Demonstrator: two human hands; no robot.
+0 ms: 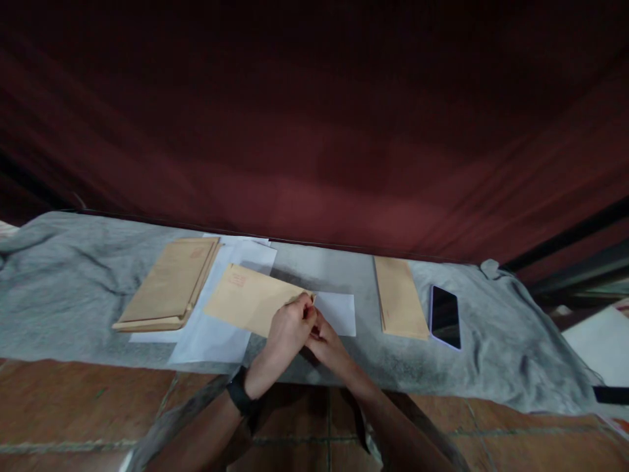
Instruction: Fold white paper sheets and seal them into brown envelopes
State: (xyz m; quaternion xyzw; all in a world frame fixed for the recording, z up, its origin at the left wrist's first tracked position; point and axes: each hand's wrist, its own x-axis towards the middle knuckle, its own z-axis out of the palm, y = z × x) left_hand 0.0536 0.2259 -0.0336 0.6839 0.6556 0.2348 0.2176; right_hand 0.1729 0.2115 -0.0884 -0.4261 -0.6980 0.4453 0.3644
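Observation:
My left hand, with a dark watch on its wrist, is closed on the right end of a tan envelope. The envelope lies slanted and bears a red printed mark near its far left corner. My right hand meets the left at that same end, its fingers pinched together at the envelope's edge. Fingers cover the exact spot where they grip. A small white paper shows just beyond the hands to the right. Under the envelope's left part are white sheets.
A stack of tan envelopes rests at the left, partly over the white sheets. To the right lie more narrow tan envelopes and a phone. Everything sits on a grey cloth, with a dark red curtain-like sheet behind.

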